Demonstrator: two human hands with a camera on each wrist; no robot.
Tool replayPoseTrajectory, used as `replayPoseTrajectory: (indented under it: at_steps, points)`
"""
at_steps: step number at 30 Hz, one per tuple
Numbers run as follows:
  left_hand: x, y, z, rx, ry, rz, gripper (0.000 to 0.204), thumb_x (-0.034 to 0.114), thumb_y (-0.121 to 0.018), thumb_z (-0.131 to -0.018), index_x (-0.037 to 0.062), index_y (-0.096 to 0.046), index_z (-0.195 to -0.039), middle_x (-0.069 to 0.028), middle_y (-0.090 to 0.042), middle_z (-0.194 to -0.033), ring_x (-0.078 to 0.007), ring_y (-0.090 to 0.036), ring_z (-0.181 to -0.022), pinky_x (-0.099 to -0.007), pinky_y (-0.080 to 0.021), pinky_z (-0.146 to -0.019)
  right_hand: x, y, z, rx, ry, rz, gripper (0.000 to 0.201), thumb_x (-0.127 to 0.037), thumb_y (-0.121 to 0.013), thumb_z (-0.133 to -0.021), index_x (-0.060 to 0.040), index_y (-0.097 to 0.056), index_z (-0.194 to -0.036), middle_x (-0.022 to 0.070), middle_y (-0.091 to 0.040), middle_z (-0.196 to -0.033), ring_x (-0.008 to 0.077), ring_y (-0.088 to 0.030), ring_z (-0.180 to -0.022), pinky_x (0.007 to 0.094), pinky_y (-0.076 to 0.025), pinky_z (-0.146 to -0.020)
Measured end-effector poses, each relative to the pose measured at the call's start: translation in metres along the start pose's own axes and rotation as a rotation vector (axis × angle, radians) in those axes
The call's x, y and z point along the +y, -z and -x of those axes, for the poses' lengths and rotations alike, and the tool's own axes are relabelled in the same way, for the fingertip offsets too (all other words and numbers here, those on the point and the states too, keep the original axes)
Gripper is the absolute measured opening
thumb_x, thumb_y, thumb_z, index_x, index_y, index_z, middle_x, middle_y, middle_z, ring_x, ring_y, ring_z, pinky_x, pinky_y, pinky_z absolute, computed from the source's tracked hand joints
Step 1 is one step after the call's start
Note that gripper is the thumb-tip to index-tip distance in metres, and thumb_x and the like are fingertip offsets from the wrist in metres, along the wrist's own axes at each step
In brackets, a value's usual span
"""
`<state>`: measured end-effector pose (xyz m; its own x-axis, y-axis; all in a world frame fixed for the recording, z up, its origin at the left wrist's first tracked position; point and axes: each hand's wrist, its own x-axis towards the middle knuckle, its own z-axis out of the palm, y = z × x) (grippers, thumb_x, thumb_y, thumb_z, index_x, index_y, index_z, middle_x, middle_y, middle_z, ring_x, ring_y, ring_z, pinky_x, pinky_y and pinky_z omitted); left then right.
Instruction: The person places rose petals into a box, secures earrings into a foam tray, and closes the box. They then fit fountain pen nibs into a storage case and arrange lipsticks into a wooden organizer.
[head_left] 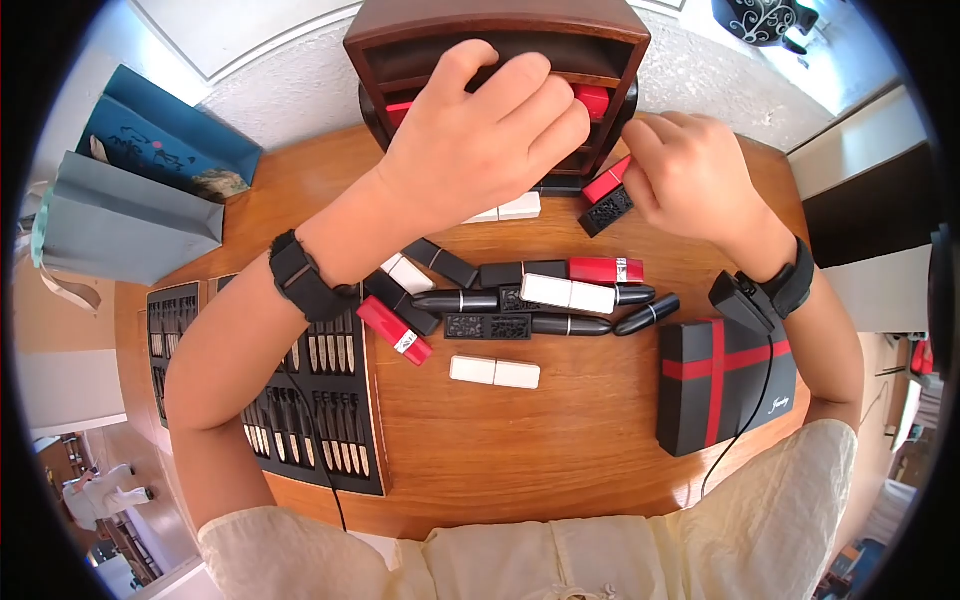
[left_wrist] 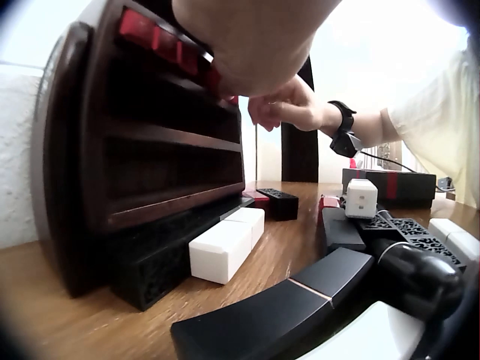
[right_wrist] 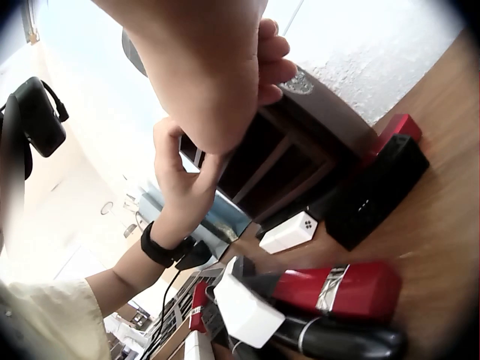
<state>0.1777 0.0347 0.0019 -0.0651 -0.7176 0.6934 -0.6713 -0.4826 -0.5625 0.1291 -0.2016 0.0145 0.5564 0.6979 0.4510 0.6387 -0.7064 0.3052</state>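
Observation:
My left hand (head_left: 490, 125) reaches across the front of a dark wooden shelf rack (head_left: 500, 22), its fingers bent and their tips hidden. Red lipstick tubes (left_wrist: 166, 45) stand in a row on one of the rack's shelves, right by that hand; I cannot tell whether it grips one. At the rack's right side is my right hand (head_left: 690, 170), fingers loosely curled, with nothing visible in them. Below it a red tube (head_left: 607, 182) and a black carved tube (head_left: 607, 212) lie on the table. A white tube (head_left: 518, 207) lies before the rack's base.
Several black, red and white tubes (head_left: 568, 294) lie heaped mid-table, a white one (head_left: 494, 371) nearer me. A black box with red ribbon (head_left: 690, 410) sits right. Trays of slim tools (head_left: 375, 470) lie left, under my forearm. Paper bags (head_left: 140, 225) stand at the back left.

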Motion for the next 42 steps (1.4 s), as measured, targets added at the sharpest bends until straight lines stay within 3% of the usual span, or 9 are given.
replayPoseTrajectory:
  at_steps: [1,3,9,22,31,33,37,38,42]
  points:
    - [-0.001,0.0,-0.001,0.001,0.002,0.001,0.023,0.015,-0.065,-0.073,0.0118,-0.066,-0.095,0.0005,-0.06,-0.097,-0.0163,-0.056,-0.099,-0.0375,-0.037,-0.09,0.004,-0.001,0.003,-0.002,0.001,0.001,0.014,-0.011,-0.067,-0.073,-0.0071,-0.054,-0.078,0.0052,-0.055,-0.061,0.0246,-0.061,-0.058,0.0358,-0.048,-0.051]
    - [-0.003,-0.001,-0.001,-0.03,0.011,-0.021,0.018,0.015,-0.065,-0.073,0.0141,-0.063,-0.091,0.0019,-0.059,-0.093,-0.0152,-0.056,-0.097,-0.0371,-0.037,-0.091,0.009,-0.005,0.01,-0.326,-0.045,0.045,0.015,-0.009,-0.066,-0.073,-0.0052,-0.058,-0.085,0.0081,-0.059,-0.067,0.0266,-0.064,-0.065,0.037,-0.051,-0.056]
    - [-0.002,0.001,0.0,-0.093,-0.015,-0.055,0.016,0.015,-0.065,-0.072,0.0157,-0.062,-0.088,0.0038,-0.059,-0.087,-0.0132,-0.056,-0.095,-0.0379,-0.035,-0.094,0.018,-0.019,0.019,-0.59,-0.067,0.047,0.031,-0.008,-0.065,-0.077,-0.007,-0.063,-0.108,0.0095,-0.064,-0.085,0.0265,-0.067,-0.077,0.0362,-0.054,-0.064]
    - [-0.004,0.027,0.013,-0.112,-0.058,-0.021,0.016,0.013,-0.065,-0.069,0.0136,-0.063,-0.085,0.001,-0.062,-0.092,-0.0151,-0.058,-0.092,-0.0378,-0.036,-0.092,0.031,-0.026,0.027,-0.495,0.063,0.039,0.019,-0.009,-0.063,-0.081,-0.0054,-0.063,-0.1,0.0089,-0.063,-0.083,0.028,-0.066,-0.08,0.0359,-0.053,-0.07]
    - [0.007,0.063,0.031,-0.264,0.054,0.285,0.037,0.035,-0.074,-0.073,0.0063,-0.064,-0.095,-0.0043,-0.062,-0.091,-0.0207,-0.055,-0.083,-0.039,-0.04,-0.082,-0.003,0.025,-0.008,-0.363,-0.047,-0.559,0.025,-0.01,-0.068,-0.083,-0.0036,-0.061,-0.106,0.0147,-0.066,-0.08,0.0322,-0.065,-0.077,0.0396,-0.05,-0.066]
    - [0.011,0.076,0.03,-0.276,0.163,0.446,0.051,0.045,-0.074,-0.076,0.0043,-0.062,-0.104,-0.0054,-0.062,-0.089,-0.0222,-0.055,-0.081,-0.0388,-0.04,-0.079,-0.013,0.035,-0.019,-0.625,-0.307,-0.971,0.025,-0.007,-0.067,-0.087,-0.0031,-0.061,-0.111,0.0133,-0.067,-0.089,0.0279,-0.065,-0.08,0.0342,-0.05,-0.073]
    - [0.02,0.099,0.026,-0.229,0.291,0.533,0.058,0.048,-0.077,-0.074,0.0039,-0.059,-0.108,-0.0036,-0.061,-0.084,-0.0219,-0.052,-0.07,-0.0361,-0.037,-0.071,-0.031,0.022,-0.018,-0.467,-0.224,-1.302,0.02,-0.008,-0.063,-0.093,-0.0019,-0.057,-0.111,0.0088,-0.069,-0.084,0.0148,-0.062,-0.073,0.0292,-0.048,-0.068]
    - [0.022,0.099,0.026,-0.166,0.306,0.555,0.058,0.046,-0.08,-0.073,0.0047,-0.058,-0.108,-0.0027,-0.059,-0.081,-0.0217,-0.05,-0.065,-0.0357,-0.036,-0.068,-0.034,0.024,-0.022,-0.54,-0.252,-1.35,0.021,-0.006,-0.061,-0.095,-0.0008,-0.056,-0.114,0.0079,-0.071,-0.092,0.0132,-0.063,-0.082,0.0287,-0.05,-0.074]
    - [0.021,0.113,0.024,-0.164,0.338,0.605,0.062,0.047,-0.081,-0.07,0.0055,-0.057,-0.109,-0.0028,-0.058,-0.079,-0.0217,-0.049,-0.065,-0.0356,-0.036,-0.067,-0.049,0.021,-0.025,-0.512,-0.192,-1.422,0.026,-0.005,-0.06,-0.096,0.001,-0.053,-0.12,0.0102,-0.069,-0.102,0.0147,-0.063,-0.094,0.0293,-0.05,-0.086]
